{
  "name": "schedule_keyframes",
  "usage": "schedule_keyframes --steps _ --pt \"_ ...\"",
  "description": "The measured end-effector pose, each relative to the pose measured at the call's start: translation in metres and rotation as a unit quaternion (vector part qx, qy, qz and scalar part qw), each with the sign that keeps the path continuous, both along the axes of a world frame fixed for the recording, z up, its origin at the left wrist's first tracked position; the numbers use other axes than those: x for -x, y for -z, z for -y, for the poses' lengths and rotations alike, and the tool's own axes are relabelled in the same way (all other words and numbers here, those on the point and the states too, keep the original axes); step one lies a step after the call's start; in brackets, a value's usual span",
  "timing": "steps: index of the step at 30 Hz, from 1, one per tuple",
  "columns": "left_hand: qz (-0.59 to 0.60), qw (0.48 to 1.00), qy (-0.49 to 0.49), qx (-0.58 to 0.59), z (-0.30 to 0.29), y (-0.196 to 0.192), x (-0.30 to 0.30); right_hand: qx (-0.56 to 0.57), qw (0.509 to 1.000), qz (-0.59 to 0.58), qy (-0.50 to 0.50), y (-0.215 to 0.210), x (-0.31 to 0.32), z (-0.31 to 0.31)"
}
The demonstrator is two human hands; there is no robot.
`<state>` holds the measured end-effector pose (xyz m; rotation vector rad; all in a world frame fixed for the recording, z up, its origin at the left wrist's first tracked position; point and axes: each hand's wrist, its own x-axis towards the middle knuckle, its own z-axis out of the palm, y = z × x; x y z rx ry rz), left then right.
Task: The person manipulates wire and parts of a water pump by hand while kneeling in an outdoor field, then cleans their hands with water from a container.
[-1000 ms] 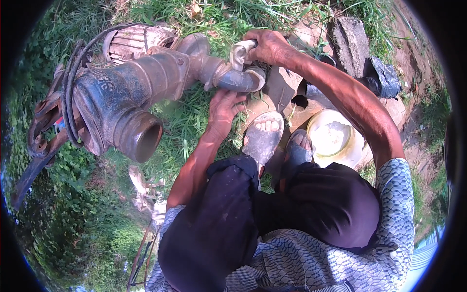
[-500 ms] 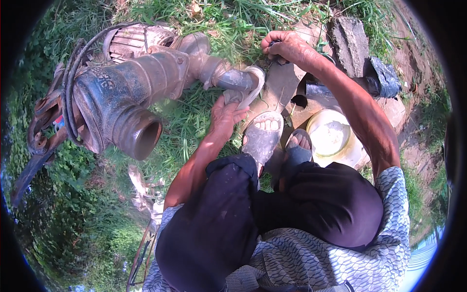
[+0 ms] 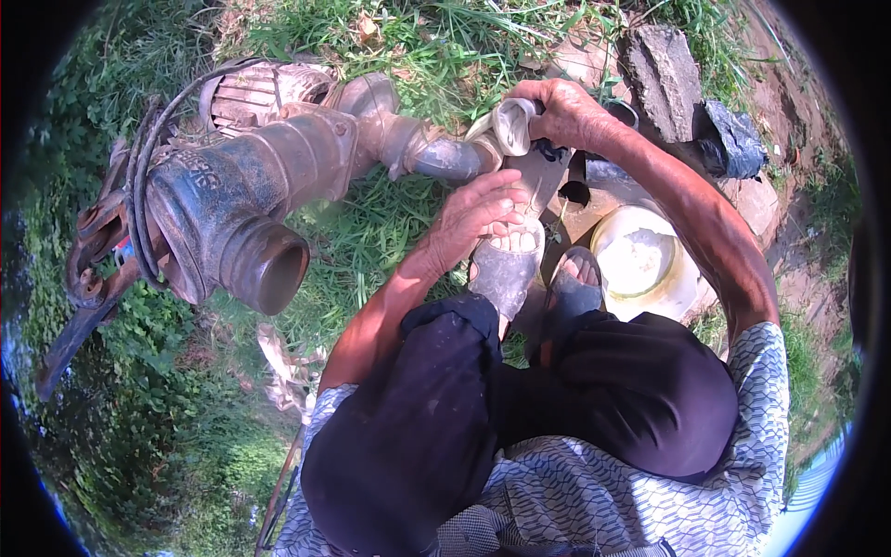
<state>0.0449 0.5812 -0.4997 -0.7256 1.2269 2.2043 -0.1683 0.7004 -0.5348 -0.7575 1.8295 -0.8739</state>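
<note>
A rusty metal water pump [image 3: 251,200] lies on grass at the upper left, its wide round outlet facing me. A narrower grey pipe stub [image 3: 436,153] sticks out of it to the right. My right hand [image 3: 566,111] grips a pale cloth-like strip [image 3: 512,125] at the end of that pipe. My left hand [image 3: 478,213] hovers just below the pipe end, fingers spread, near the strip. I am crouched, knees in dark trousers, feet in grey sandals [image 3: 506,269].
A pale yellow bowl [image 3: 640,265] sits on a stone slab by my right foot. Rocks [image 3: 664,74] and a dark plastic scrap [image 3: 733,139] lie at the upper right. Dense green plants fill the left and lower left. A black cable loops around the pump.
My right hand came back from the far side and now holds the strip at the pipe end. My left hand rose closer to the pipe.
</note>
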Motion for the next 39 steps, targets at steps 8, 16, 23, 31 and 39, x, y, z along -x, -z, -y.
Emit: schedule_keyframes --steps 8,16,23,31,39 --pt "0.059 0.948 -0.314 -0.013 0.045 0.048 -0.021 0.05 0.991 -0.015 -0.123 0.021 -0.016 0.087" --pt "0.056 0.942 -0.321 0.078 0.033 0.051 -0.004 0.021 0.977 0.201 0.066 0.034 -0.016 0.065" --pt "0.159 0.919 -0.36 0.013 -0.022 0.029 -0.04 0.036 0.885 0.374 0.275 0.011 -0.034 -0.026" --pt "0.086 0.996 -0.032 0.003 -0.019 0.004 0.016 0.044 0.969 0.213 0.114 -0.01 -0.071 -0.055" --pt "0.077 0.979 -0.188 0.022 0.009 0.036 -0.039 0.002 0.997 -0.072 0.025 -0.006 0.01 0.029"
